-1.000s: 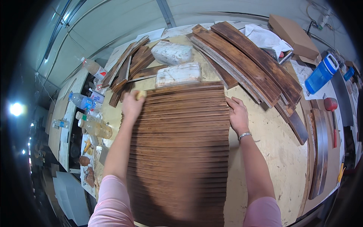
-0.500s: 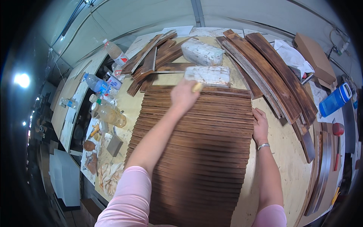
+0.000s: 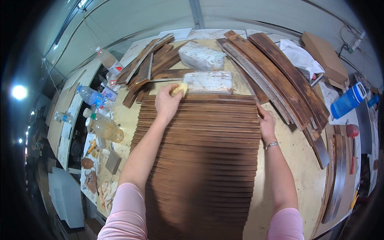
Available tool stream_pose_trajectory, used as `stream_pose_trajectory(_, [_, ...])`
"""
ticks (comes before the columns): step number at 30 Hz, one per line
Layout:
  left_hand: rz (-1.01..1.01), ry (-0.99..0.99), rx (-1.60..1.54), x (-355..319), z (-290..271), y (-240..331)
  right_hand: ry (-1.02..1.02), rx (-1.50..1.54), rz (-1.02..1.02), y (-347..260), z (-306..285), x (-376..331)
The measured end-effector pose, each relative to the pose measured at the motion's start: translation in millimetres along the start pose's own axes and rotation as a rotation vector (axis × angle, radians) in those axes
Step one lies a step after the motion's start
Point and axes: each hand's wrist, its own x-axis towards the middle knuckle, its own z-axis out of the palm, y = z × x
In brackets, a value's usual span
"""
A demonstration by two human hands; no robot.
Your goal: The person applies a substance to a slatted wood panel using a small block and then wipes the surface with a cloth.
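- I see my left hand (image 3: 167, 103) at the far left corner of the slatted wooden panel (image 3: 200, 160), fingers closed around a small yellow sponge (image 3: 180, 89) that it presses against the topmost slats.
- The sponge sits at the far edge of the panel, just beside the nearer of two plastic-wrapped white blocks (image 3: 208, 82).
- My right hand (image 3: 266, 125) lies on the right edge of the panel, fingers together and curled over the slat ends, clamped on nothing else; a metal bracelet (image 3: 272, 145) circles that wrist.
- The panel is a run of dark brown slats laid side by side, reaching from the wrapped blocks down to the lower edge of the view, flat on the pale table (image 3: 292, 160).
- The second wrapped block (image 3: 201, 57) lies farther back, touching loose dark planks (image 3: 152, 68) fanned out at the far left.
- A stack of long curved planks (image 3: 276, 76) runs along the right of the panel, apart from my right hand.
- A blue bottle (image 3: 347, 101) lies at the far right, and a cardboard box (image 3: 324, 58) and white cloth (image 3: 300, 54) sit behind the curved planks.
- Clear plastic bottles (image 3: 105, 128) stand on the shelf left of the table.
- Both my sleeves are pink.
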Motion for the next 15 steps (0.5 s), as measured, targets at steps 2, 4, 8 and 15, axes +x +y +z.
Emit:
stream_pose_trajectory(2, [0.043,-0.034,-0.031,-6.5,25.8,31.1,0.004,-0.023,-0.007,3.0,-2.4,1.0])
stream_pose_trajectory(4, [0.158,-0.052,-0.076,-16.8,48.1,61.9,0.011,-0.029,0.011,6.3,-7.1,0.7])
stream_pose_trajectory(8, [0.275,-0.124,-0.035,-34.4,78.3,114.4,0.011,-0.08,0.049,-16.8,-12.8,-6.4])
stream_pose_trajectory(15, [0.455,-0.233,-0.027,-58.8,129.0,172.4,0.029,-0.126,0.048,-16.4,-12.8,-8.6])
